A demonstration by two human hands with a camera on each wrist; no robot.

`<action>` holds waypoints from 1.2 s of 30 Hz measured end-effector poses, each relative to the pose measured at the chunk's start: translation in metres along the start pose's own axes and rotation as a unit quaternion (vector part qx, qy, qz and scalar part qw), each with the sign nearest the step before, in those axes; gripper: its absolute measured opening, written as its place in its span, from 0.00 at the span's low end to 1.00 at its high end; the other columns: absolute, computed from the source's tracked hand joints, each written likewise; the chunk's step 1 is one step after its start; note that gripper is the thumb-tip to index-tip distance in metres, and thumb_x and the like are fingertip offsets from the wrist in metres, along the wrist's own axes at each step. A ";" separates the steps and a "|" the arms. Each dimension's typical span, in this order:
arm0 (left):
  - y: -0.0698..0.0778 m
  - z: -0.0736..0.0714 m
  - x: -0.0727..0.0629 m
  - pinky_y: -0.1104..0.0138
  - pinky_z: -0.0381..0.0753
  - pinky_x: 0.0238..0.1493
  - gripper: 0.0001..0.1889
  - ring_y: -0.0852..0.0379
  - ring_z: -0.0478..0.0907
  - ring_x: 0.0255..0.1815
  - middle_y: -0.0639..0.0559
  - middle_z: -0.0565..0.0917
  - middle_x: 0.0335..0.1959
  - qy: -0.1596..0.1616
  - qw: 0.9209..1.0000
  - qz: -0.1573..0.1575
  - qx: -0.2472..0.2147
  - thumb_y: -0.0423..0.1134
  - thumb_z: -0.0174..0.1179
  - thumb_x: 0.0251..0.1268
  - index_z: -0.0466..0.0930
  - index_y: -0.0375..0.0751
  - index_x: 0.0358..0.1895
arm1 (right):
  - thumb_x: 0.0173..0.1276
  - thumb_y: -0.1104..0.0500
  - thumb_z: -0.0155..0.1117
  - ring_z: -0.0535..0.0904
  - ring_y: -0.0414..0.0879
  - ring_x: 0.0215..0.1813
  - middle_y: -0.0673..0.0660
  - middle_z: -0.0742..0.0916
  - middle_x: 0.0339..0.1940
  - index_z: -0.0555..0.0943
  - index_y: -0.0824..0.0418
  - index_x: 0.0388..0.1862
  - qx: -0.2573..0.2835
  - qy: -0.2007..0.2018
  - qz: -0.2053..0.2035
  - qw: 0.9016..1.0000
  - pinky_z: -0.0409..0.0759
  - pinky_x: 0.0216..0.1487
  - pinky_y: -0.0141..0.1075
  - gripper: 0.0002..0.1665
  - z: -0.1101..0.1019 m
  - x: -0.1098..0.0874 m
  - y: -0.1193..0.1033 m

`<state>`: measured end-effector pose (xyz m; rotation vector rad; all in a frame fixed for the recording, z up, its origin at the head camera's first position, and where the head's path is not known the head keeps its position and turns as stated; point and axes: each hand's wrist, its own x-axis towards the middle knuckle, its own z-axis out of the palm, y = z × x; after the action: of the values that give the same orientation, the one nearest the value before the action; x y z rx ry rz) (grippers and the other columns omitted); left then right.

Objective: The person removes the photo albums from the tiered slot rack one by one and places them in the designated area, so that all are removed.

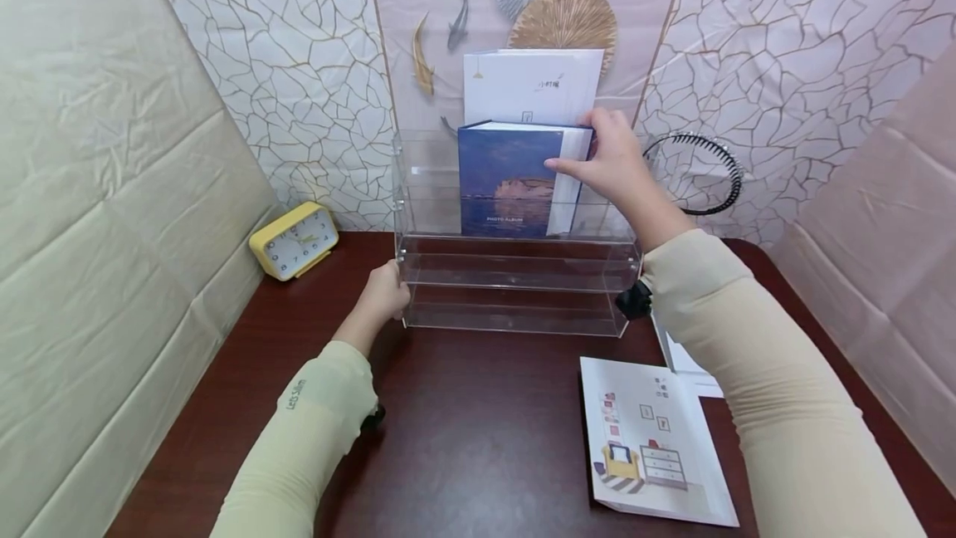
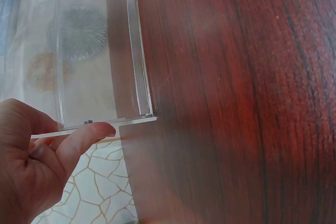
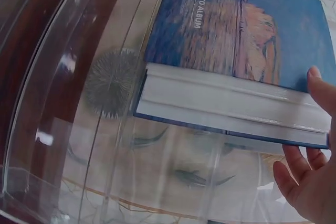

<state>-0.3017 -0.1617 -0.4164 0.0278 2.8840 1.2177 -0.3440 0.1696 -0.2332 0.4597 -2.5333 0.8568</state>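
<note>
A blue photo album (image 1: pixel 508 181) with a seaside cliff picture stands upright in the upper tier of a clear acrylic rack (image 1: pixel 515 305). My right hand (image 1: pixel 616 158) grips its upper right corner, thumb on the front cover and fingers behind; the right wrist view shows the white page edges of the album (image 3: pixel 226 100). Behind it rises a taller white album (image 1: pixel 530 81). My left hand (image 1: pixel 384 293) pinches the rack's left side panel near the bottom, and the left wrist view shows the thumb along the panel's edge (image 2: pixel 136 121).
A yellow alarm clock (image 1: pixel 295 241) stands on the dark wooden table (image 1: pixel 463 430) at the left. An illustrated white album (image 1: pixel 653 447) lies at the front right, with another white item (image 1: pixel 695 368) partly under the right arm. A black toothed headband (image 1: pixel 728 173) hangs at the rack's right.
</note>
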 end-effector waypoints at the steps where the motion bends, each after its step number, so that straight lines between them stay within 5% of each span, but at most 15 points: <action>1: 0.000 0.000 0.000 0.65 0.77 0.15 0.10 0.54 0.75 0.10 0.41 0.77 0.20 0.001 1.000 0.001 0.001 0.28 0.45 0.64 0.67 0.28 0.47 | 0.53 0.45 0.73 0.69 0.54 0.43 0.62 0.72 0.43 0.68 0.65 0.51 0.006 -0.001 0.008 1.000 0.70 0.41 0.43 0.37 0.001 0.000 0.000; 11: -0.005 0.001 0.003 0.65 0.77 0.14 0.09 0.54 0.75 0.10 0.40 0.77 0.22 0.007 1.000 -0.001 -0.007 0.28 0.44 0.63 0.67 0.29 0.45 | 0.55 0.49 0.72 0.74 0.56 0.43 0.63 0.77 0.44 0.63 0.64 0.53 0.029 0.008 0.043 0.999 0.72 0.42 0.47 0.36 0.012 0.000 -0.005; 26: -0.004 -0.001 0.004 0.66 0.77 0.14 0.09 0.55 0.75 0.10 0.39 0.77 0.25 0.009 1.000 -0.002 0.000 0.27 0.45 0.62 0.67 0.28 0.45 | 0.59 0.54 0.70 0.69 0.54 0.56 0.60 0.74 0.56 0.61 0.61 0.60 0.052 -0.003 -0.007 0.999 0.66 0.59 0.46 0.37 0.020 0.022 -0.037; 36: -0.005 -0.003 0.005 0.67 0.77 0.16 0.07 0.55 0.75 0.10 0.42 0.76 0.19 0.012 1.000 0.004 0.014 0.27 0.45 0.61 0.67 0.29 0.41 | 0.64 0.54 0.64 0.69 0.54 0.53 0.61 0.72 0.56 0.55 0.56 0.63 0.090 -0.042 -0.015 0.995 0.69 0.55 0.47 0.36 0.029 0.033 -0.051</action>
<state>-0.3067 -0.1667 -0.4179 0.0249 2.9242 1.1867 -0.3585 0.1077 -0.2129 0.6012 -2.5289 1.0815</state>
